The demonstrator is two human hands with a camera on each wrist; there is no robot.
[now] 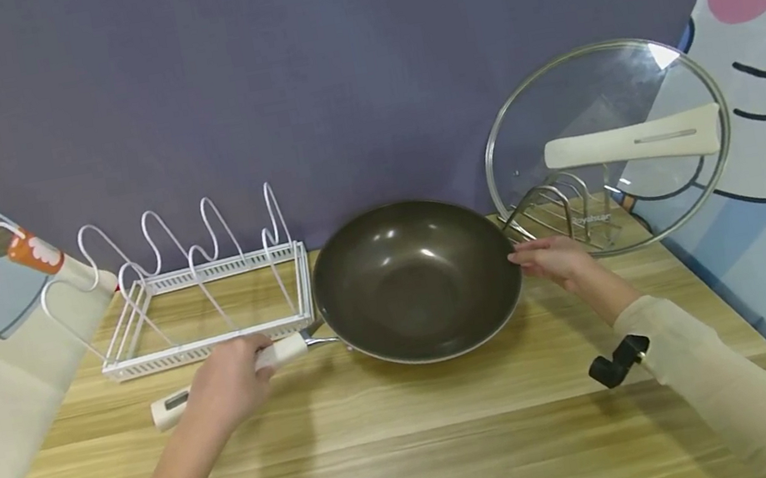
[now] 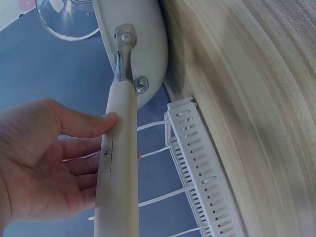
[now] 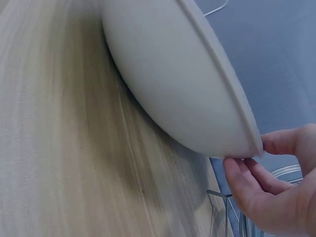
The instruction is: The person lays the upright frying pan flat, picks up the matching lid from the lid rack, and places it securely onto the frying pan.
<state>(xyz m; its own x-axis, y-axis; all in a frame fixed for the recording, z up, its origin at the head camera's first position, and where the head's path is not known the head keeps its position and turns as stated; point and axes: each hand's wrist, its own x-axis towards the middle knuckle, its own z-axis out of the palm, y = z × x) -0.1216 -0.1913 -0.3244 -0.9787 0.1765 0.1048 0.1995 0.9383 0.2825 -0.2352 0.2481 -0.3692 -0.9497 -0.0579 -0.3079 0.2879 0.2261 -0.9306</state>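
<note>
A dark wok [image 1: 416, 280] with a pale outside [image 3: 177, 84] sits on the wooden table [image 1: 419, 453], its white handle [image 1: 283, 350] pointing left. My left hand [image 1: 228, 383] holds that handle [image 2: 118, 163], thumb on one side and fingers behind it. At the wok's right rim, my right hand [image 1: 554, 261] pinches the edge, thumb above and fingers below [image 3: 271, 192].
A white wire rack [image 1: 202, 295] stands behind the handle, close to it [image 2: 202, 168]. At the back right a glass lid [image 1: 607, 146] with a white handle leans upright in a metal rack [image 1: 562, 217]. Cartoon-printed panels flank the table; a purple wall is behind.
</note>
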